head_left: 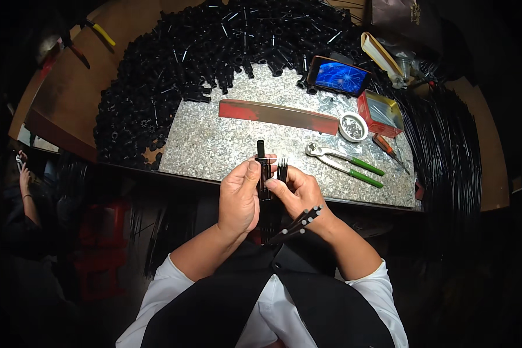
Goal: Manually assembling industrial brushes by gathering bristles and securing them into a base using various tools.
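Observation:
In front of my body, above the near table edge, my left hand (pixel 241 190) is closed around a black tubular part (pixel 261 149) that stands upright, its narrow end pointing away from me. My right hand (pixel 295 192) is closed around a bundle of thin black rods (pixel 282 168). Their thin tips show above the fingers, and round grey ends (pixel 302 230) stick out near the wrist. My right thumb is right beside the black part, and the fingers hide where the rods and the part may touch.
A large heap of black tubular parts (pixel 150 75) covers the table's back and left. On the speckled board (pixel 203 145) lie a long red block (pixel 278 116), green-handled pincers (pixel 348 165), a white bowl (pixel 353 127), a screwdriver (pixel 390 152), a red box (pixel 383 113) and a phone (pixel 339 75). Black rods (pixel 446 151) hang at right.

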The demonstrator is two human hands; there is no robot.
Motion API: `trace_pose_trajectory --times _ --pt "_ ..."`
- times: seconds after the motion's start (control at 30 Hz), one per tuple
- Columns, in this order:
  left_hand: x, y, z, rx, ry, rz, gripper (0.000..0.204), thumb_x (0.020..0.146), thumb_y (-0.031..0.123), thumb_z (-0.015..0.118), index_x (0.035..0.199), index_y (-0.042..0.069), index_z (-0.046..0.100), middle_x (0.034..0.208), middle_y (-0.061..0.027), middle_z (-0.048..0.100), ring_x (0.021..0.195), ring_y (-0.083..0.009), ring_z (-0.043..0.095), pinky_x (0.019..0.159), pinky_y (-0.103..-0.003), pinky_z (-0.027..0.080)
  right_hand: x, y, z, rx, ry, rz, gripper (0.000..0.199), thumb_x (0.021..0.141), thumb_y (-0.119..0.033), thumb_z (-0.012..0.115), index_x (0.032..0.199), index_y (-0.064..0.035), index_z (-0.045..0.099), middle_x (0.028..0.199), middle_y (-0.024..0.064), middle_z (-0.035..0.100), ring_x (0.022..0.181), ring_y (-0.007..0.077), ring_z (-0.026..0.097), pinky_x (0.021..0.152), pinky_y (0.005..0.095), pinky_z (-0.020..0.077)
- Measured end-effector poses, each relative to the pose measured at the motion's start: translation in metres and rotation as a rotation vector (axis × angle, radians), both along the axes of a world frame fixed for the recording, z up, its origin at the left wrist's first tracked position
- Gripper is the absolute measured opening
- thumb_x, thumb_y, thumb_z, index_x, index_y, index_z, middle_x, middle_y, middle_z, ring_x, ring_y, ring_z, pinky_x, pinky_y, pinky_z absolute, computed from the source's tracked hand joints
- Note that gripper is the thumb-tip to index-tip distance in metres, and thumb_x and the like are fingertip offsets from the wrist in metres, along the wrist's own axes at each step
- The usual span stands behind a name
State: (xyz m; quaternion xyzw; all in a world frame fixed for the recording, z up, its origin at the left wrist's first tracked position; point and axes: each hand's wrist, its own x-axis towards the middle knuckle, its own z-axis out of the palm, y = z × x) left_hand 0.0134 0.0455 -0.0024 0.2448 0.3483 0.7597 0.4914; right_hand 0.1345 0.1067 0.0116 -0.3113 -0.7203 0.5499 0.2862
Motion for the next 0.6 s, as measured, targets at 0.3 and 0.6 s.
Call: trace_pose_trajectory --times 0.3,0.6 --pt "-0.006 -0.003 -0.003 0.029 0.032 -0.160 0.035 0.100 0.023 0.041 0.110 -0.005 0.058 0.106 -0.0117 0.062 0.097 -0.0158 0.059 0.089 -0.030 0.045 0.007 0.007 -0.009 -0.176 0.096 0.102 0.020 0.090 -0.018 0.061 0.084 0.0012 0.058 0.069 0.0013 0.060 0.062 0.0048 0.050 0.055 0.0234 0.0417" --pt "-0.001 -0.005 0.004 0.098 -0.047 -0.231 0.036 0.101 0.023 0.039 0.115 -0.005 0.055 0.111 -0.0143 0.060 0.102 -0.0186 0.058 0.094 -0.033 0.043 0.010 0.014 0.000 -0.358 0.069 0.201 0.022 0.090 -0.023 0.062 0.083 -0.0019 0.059 0.067 0.0003 0.058 0.051 0.0051 0.050 0.044 0.0209 0.0406"
